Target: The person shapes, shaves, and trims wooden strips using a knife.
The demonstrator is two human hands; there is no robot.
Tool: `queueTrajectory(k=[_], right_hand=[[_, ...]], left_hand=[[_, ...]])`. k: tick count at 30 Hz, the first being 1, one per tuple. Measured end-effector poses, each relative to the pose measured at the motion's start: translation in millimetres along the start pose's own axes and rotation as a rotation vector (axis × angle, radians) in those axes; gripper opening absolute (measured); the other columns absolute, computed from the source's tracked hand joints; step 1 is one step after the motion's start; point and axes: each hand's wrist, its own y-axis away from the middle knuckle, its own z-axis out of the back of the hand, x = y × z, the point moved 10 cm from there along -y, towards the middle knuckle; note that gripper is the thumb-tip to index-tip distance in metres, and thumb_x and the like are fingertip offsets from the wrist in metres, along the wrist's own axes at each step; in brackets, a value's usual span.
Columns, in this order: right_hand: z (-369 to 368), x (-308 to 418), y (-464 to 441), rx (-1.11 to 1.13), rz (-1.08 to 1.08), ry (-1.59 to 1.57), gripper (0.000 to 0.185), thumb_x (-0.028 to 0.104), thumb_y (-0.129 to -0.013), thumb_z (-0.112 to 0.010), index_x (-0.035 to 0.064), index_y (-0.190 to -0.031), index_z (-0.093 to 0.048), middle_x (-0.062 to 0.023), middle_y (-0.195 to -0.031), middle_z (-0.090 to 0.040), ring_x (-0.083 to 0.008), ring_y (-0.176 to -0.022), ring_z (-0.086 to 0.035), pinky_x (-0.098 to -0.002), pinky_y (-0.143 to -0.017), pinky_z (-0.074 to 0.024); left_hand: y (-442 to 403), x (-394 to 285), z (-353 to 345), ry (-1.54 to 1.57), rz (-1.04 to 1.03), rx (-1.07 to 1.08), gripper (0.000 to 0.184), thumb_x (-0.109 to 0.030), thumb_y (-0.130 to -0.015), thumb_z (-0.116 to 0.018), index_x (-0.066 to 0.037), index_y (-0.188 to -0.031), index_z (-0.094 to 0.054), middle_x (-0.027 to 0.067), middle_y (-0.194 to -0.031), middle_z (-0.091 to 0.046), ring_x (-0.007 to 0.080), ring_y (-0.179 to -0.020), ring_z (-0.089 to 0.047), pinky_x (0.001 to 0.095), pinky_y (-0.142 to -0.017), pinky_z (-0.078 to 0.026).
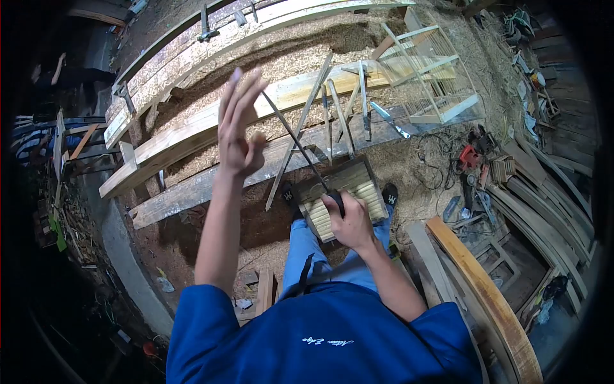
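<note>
My right hand (354, 223) is wrapped round the dark handle (336, 203) of a long, thin tool (294, 137), thumb laid along the grip. My left hand (240, 131) is raised with its fingers spread, holding nothing, near the tool's far end; it's a little blurred, and I can't see that it touches.

The tool slants up and away to my left from over my lap. It looks stiff, probably metal, light enough for one hand but long enough to wag at the far end. The handle is the place to grip; I'd hold the shaft only lightly, since I can't tell how rough or sharp it is.

Just below my right hand, the panel (358, 192) sits tilted between my legs, pale ribs in a dark frame. I'd guess the ribs dent easily, so I'd lift it by the frame.

Beyond it, sticks (364, 102) lean on the counter (179, 205), and a cage (422, 70) stands at its right end. That one looks light and fragile: take the corner posts, never the thin bars.
</note>
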Motion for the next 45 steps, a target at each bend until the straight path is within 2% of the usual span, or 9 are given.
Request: queueTrajectory(k=[4, 6, 12, 21, 26, 31, 36, 39, 45], right_hand=[[-1, -9, 2, -0.006, -0.16, -0.115, 0.031, 0.028, -0.102, -0.064, -0.0005, -0.091, -0.061, -0.0208, -0.066, -0.065, -0.0411, -0.065, -0.069, -0.0451, -0.055, -0.0497], [2, -8, 2, 0.013, -0.203, -0.068, 0.032, 0.029, -0.101, -0.066, -0.0008, -0.091, -0.061, -0.0206, -0.067, -0.066, -0.0396, -0.065, -0.07, -0.045, -0.055, -0.0495], [0, -7, 2, -0.016, -0.097, -0.045, 0.037, 0.033, -0.103, -0.064, -0.0017, -0.091, -0.062, -0.0226, -0.068, -0.065, -0.0443, -0.066, -0.067, -0.0478, -0.057, -0.0491], [-6, -10, -5, 0.054, -0.176, 0.02, 0.038, 0.034, -0.103, -0.063, -0.002, -0.09, -0.06, -0.0225, -0.065, -0.065, -0.0434, -0.064, -0.068, -0.0476, -0.054, -0.049], [-12, -17, -4, 0.074, -0.202, 0.039, 0.044, 0.038, -0.103, -0.06, -0.0022, -0.087, -0.06, -0.0274, -0.07, -0.066, -0.049, -0.071, -0.068, -0.0528, -0.061, -0.0514], [-19, -62, 8, 0.091, -0.275, 0.081, 0.036, 0.032, -0.103, -0.061, -0.0029, -0.096, -0.067, -0.0267, -0.079, -0.068, -0.0475, -0.076, -0.067, -0.0497, -0.068, -0.0519], [-14, -56, 11, 0.034, -0.231, -0.009, 0.037, 0.033, -0.103, -0.06, -0.0022, -0.094, -0.067, -0.026, -0.076, -0.067, -0.0472, -0.073, -0.066, -0.0494, -0.065, -0.0504], [-14, -55, 10, 0.056, -0.3, -0.037, 0.04, 0.036, -0.104, -0.059, -0.0015, -0.091, -0.064, -0.0228, -0.071, -0.063, -0.0425, -0.065, -0.064, -0.0471, -0.062, -0.0487], [-11, -55, -1, 0.045, -0.285, -0.047, 0.041, 0.036, -0.104, -0.059, -0.0009, -0.089, -0.064, -0.0217, -0.068, -0.061, -0.0405, -0.064, -0.063, -0.0457, -0.061, -0.0472]], left_hand=[[-73, -31, -13, -0.224, -0.137, 0.145, 0.092, -0.087, -0.089, -0.001, -0.039, -0.161, -0.033, -0.001, -0.175, -0.006, 0.0314, -0.16, 0.013, 0.0607, -0.12, 0.023], [-92, -55, -12, -0.299, -0.226, 0.134, 0.096, -0.082, -0.092, 0.006, -0.031, -0.164, -0.03, 0.0047, -0.175, -0.007, 0.0354, -0.159, 0.014, 0.0629, -0.119, 0.022], [-23, 14, -117, -0.425, -0.033, 0.612, 0.086, -0.088, -0.087, 0.003, -0.051, -0.16, -0.02, -0.0052, -0.174, -0.001, 0.0277, -0.158, 0.018, 0.0706, -0.11, 0.032], [-123, -61, -32, -0.312, -0.166, 0.281, 0.092, -0.094, -0.082, 0.0, -0.051, -0.162, -0.012, -0.005, -0.174, 0.007, 0.0323, -0.156, 0.026, 0.0713, -0.107, 0.033], [-9, 46, -141, -0.462, -0.019, 0.662, 0.085, -0.088, -0.088, 0.0, -0.05, -0.161, -0.02, -0.0057, -0.174, -0.003, 0.0312, -0.157, 0.021, 0.0727, -0.11, 0.03], [-54, 4, -89, -0.302, -0.117, 0.322, 0.08, -0.086, -0.091, -0.001, -0.051, -0.16, -0.021, -0.0039, -0.174, 0.005, 0.0302, -0.157, 0.024, 0.0659, -0.112, 0.032], [-17, 35, -56, -0.109, 0.006, -0.045, 0.058, -0.048, -0.109, -0.021, -0.023, -0.159, -0.039, 0.0053, -0.172, -0.022, 0.0325, -0.161, -0.003, 0.0558, -0.127, 0.008], [77, 66, -41, 0.027, 0.375, -0.245, 0.06, 0.003, -0.075, -0.048, 0.0, -0.135, -0.05, 0.0204, -0.136, -0.053, 0.0356, -0.141, -0.041, 0.049, -0.125, -0.028], [173, 55, -91, 0.086, 0.516, 0.077, 0.053, 0.004, -0.074, -0.071, -0.005, -0.126, -0.062, 0.0154, -0.122, -0.064, 0.0334, -0.118, -0.061, 0.0442, -0.104, -0.047]])
